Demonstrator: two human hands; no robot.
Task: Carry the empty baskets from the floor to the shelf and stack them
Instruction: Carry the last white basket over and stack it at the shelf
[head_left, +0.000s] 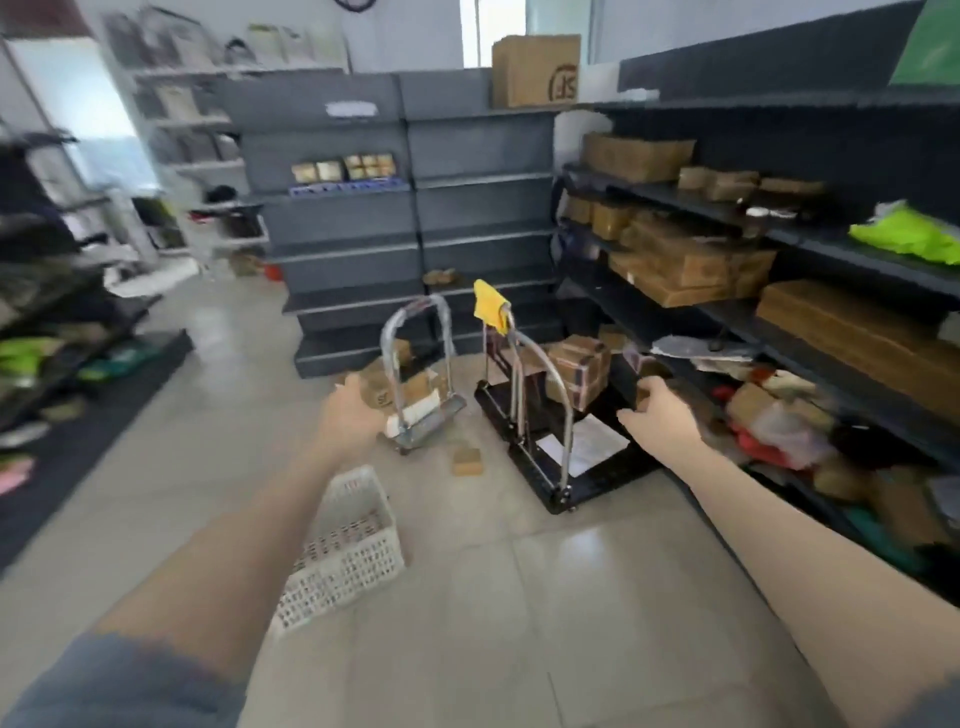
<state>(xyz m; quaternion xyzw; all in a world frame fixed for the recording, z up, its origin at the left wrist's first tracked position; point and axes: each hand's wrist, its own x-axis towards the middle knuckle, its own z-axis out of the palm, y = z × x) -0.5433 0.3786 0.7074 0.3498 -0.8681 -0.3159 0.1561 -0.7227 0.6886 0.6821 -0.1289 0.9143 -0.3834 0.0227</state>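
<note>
A white latticed plastic basket (347, 545) lies empty on the tiled floor, partly hidden behind my left forearm. Both my arms reach forward over the floor. My left hand (349, 413) hangs in the air above and beyond the basket, fingers apart, holding nothing. My right hand (658, 415) is stretched out to the right, near the low shelf of the dark rack (810, 244), fingers loosely apart and empty. The picture is blurred by motion.
Two hand trolleys stand ahead: a silver one (421, 384) loaded with cartons and a black one (550, 441) with a yellow cloth on its handle. A small carton (467, 460) lies on the floor between them. Grey shelving (405, 218) fills the back; cluttered racks line both sides.
</note>
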